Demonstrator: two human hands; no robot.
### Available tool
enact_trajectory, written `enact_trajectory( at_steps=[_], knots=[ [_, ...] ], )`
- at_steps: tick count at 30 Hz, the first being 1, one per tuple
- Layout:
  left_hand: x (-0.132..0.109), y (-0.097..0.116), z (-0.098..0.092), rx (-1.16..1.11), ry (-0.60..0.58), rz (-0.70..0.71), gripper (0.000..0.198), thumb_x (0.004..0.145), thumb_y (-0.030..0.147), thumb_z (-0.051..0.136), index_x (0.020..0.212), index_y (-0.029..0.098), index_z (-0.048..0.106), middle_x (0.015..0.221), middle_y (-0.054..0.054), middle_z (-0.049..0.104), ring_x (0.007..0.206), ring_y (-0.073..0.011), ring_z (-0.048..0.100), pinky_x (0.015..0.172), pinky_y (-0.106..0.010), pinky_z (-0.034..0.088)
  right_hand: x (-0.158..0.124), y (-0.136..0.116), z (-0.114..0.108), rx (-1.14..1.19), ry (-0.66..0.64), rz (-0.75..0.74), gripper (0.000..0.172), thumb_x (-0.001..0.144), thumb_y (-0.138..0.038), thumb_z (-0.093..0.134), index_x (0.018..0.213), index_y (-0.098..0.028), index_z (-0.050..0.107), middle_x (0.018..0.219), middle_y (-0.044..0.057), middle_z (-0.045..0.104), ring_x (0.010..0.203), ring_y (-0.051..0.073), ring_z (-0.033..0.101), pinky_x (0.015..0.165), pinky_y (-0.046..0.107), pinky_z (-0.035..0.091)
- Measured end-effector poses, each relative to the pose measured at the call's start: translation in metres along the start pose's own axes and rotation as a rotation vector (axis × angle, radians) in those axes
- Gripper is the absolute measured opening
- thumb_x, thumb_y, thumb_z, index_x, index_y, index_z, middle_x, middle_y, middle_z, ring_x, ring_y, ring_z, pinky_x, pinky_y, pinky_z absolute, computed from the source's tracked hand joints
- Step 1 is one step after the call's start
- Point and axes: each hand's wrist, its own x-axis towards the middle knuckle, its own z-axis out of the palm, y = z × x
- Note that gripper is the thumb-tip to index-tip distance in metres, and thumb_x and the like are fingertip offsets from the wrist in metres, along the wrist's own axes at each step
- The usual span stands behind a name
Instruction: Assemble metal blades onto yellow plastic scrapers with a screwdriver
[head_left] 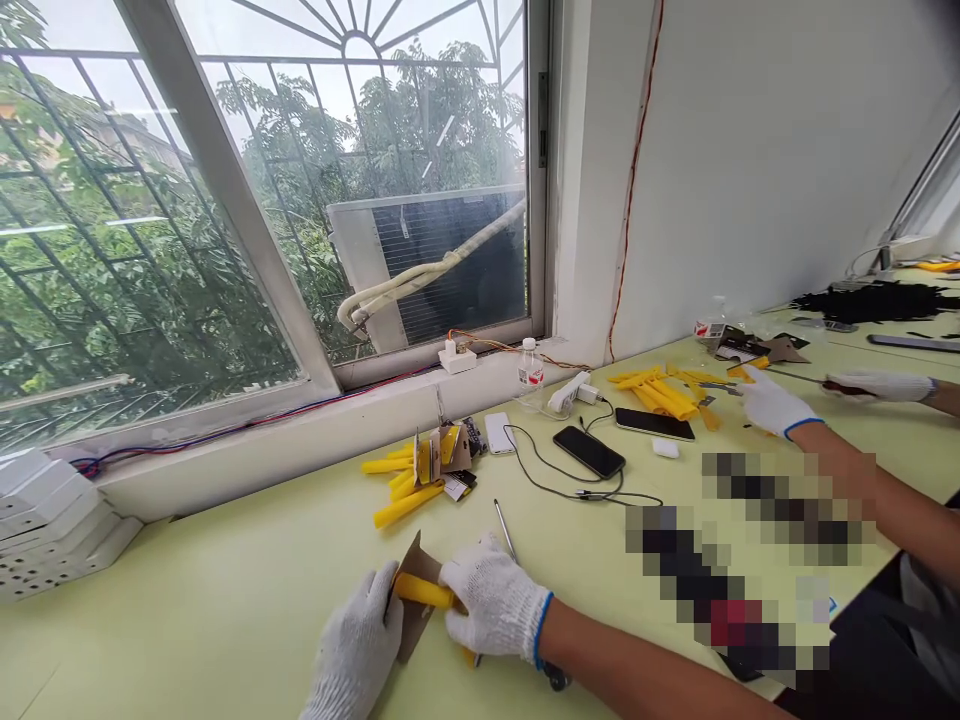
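My left hand (364,635), in a white knit glove, grips the edge of a brown cardboard card (416,610). The fingers of my right hand (495,600), gloved with a blue cuff edge, are closed around one end of a yellow tube-shaped piece (421,590). The tube's other end meets the card near my left fingers; I cannot tell whether it passes through. A thin metal rod (505,528) sticks out beyond my right hand, its middle hidden by the glove. Farther back lies a pile of yellow tubes (409,505) with cards attached.
Right of the pile are a white flat box (501,433), a black phone (589,452) with cables, and a second phone (654,424). A co-worker's gloved hand (776,402) works at the right beside more yellow tubes (664,392). White stacked boxes (52,530) stand far left.
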Motion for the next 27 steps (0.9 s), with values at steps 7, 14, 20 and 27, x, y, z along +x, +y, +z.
enact_trajectory(
  at_steps=[7,14,20,27],
  knots=[
    [0.002,0.011,-0.011,0.058,-0.12,-0.114,0.045,0.106,0.019,0.038,0.134,0.022,0.073,0.127,-0.009,0.08,0.087,-0.0224,0.081,0.075,-0.034,0.063,0.002,0.003,0.003,0.024,0.0,-0.022,0.037,0.087,-0.045,0.058,0.114,-0.022,0.071,0.109,0.008,0.074,0.102,0.026,0.067,0.104,0.048,0.04],
    [0.008,0.01,-0.018,0.065,-0.126,-0.162,0.043,0.105,0.02,0.039,0.128,0.024,0.076,0.122,-0.009,0.08,0.084,-0.0226,0.079,0.074,-0.034,0.062,0.004,0.004,0.005,-0.052,-0.006,-0.061,0.039,0.085,-0.049,0.058,0.107,-0.019,0.072,0.102,0.009,0.073,0.093,0.025,0.067,0.097,0.045,0.043],
    [0.014,-0.004,-0.019,0.011,-0.045,-0.179,0.036,0.097,0.019,0.051,0.123,0.026,0.075,0.114,-0.006,0.081,0.087,-0.022,0.078,0.076,-0.031,0.062,0.006,0.007,0.008,-0.055,0.02,-0.052,0.038,0.082,-0.046,0.059,0.105,-0.019,0.074,0.099,0.01,0.074,0.092,0.025,0.069,0.093,0.043,0.043],
    [0.029,-0.033,-0.029,-0.056,-0.137,-0.439,0.045,0.104,0.031,0.046,0.142,0.019,0.068,0.117,-0.013,0.082,0.09,-0.0306,0.081,0.078,-0.041,0.062,0.004,0.009,0.009,-0.064,0.015,-0.044,0.037,0.084,-0.043,0.06,0.109,-0.02,0.074,0.102,0.009,0.074,0.094,0.025,0.067,0.094,0.044,0.042]
  ],
)
